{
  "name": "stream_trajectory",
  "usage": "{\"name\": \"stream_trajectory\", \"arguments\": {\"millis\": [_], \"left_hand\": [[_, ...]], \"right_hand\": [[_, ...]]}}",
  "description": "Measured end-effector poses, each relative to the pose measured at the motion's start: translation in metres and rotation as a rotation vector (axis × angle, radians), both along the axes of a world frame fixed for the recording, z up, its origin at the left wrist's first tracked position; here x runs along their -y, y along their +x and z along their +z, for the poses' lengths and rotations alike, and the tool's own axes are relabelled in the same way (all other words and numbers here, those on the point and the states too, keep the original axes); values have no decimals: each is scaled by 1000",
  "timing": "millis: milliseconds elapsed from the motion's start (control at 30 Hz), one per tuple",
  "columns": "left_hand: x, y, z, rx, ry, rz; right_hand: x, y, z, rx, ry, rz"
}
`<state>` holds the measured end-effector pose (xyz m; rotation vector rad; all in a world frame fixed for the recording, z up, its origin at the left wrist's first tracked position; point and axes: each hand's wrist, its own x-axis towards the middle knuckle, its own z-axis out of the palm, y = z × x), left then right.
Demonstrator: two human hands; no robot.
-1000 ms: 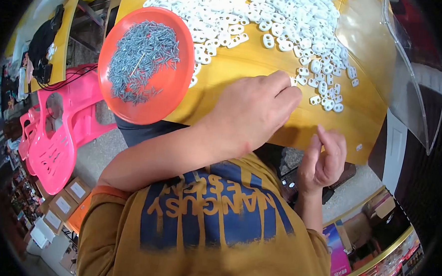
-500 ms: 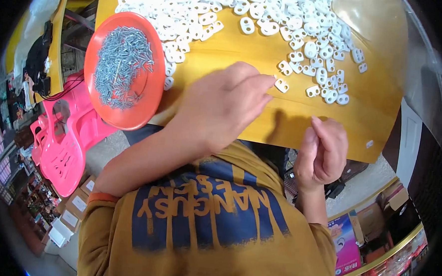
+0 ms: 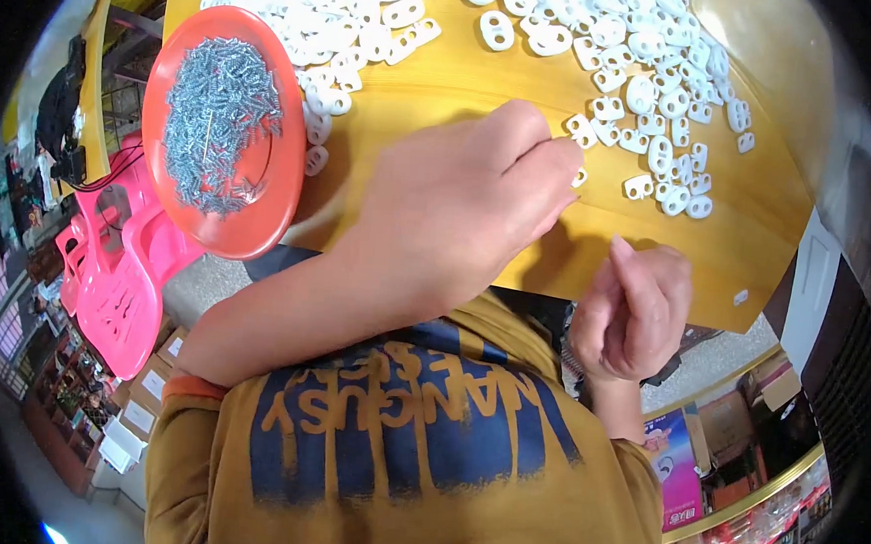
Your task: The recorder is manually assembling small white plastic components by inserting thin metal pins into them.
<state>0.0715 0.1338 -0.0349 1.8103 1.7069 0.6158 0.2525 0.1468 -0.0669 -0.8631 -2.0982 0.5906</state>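
Note:
My left hand [image 3: 479, 200] reaches across the table from the left, back upward, its fingers pressed together. Its fingertips meet a small white plastic two-hole piece [image 3: 580, 178], mostly covered by them; whether they grip it or hold something else is hidden. Lower right, over the table's near edge, my right hand [image 3: 635, 312] is curled closed, thumb against the fingers; anything inside cannot be made out. Many similar white two-hole pieces [image 3: 549, 40] lie loose beyond both hands. To the left, an orange-red oval plate [image 3: 228, 244] carries a heap of small silver screws [image 3: 217, 113].
The yellow wooden tabletop [image 3: 445, 85] ends just in front of my body. A clear plastic sheet or bag [image 3: 762, 53] lies at the far right. Pink plastic chairs [image 3: 123, 305] stand at left. Cardboard boxes [image 3: 155, 356] sit lower left, and a shelf with a purple box [image 3: 679, 472] lower right.
My left hand has moved slightly right and forward, and its fingers now cover most of the white piece that lay at their tips. My right hand stays curled in nearly the same place.

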Motion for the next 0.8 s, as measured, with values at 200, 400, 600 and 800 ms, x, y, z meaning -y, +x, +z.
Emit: {"name": "stream_trajectory", "arguments": {"millis": [200, 400, 600, 800], "left_hand": [[-3, 0, 0, -147, -34, -51], [1, -1, 2, -21, 93, -32], [25, -13, 9, 295, 154, -26], [51, -35, 16, 560, 208, 207]], "right_hand": [[4, -6, 6, 20, -39, 17], [13, -12, 14, 12, -209, -194], [13, -35, 31, -81, -384, -124], [14, -64, 47, -226, -655, 133]]}}
